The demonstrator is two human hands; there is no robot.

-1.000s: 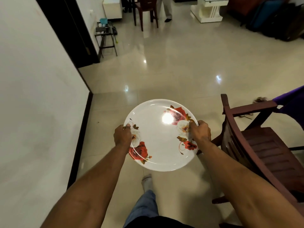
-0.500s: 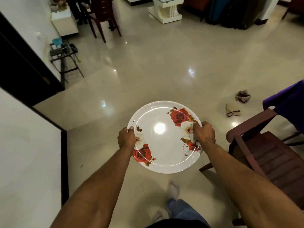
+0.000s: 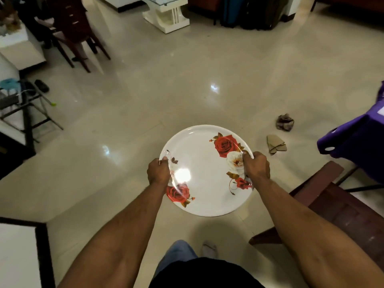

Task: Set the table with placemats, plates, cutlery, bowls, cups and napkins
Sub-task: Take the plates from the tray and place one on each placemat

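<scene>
A round white plate [image 3: 204,163] with red and white roses is carried level over the tiled floor, in front of my body. My left hand [image 3: 159,171] grips its left rim, thumb on top. My right hand [image 3: 256,166] grips the right rim over the white rose. A table under a purple cloth [image 3: 357,138] shows at the right edge; its top is out of view.
A dark wooden chair [image 3: 340,202] stands close on my right. A crumpled cloth [image 3: 284,122] and a folded brown cloth [image 3: 275,143] lie on the floor ahead. Farther off are another chair [image 3: 72,32], a white low table [image 3: 166,15] and a metal rack [image 3: 22,104] at left.
The view has swung right and forward, away from the white wall. The plate stays held in both hands; the purple-covered table and floor cloths have come into view.
</scene>
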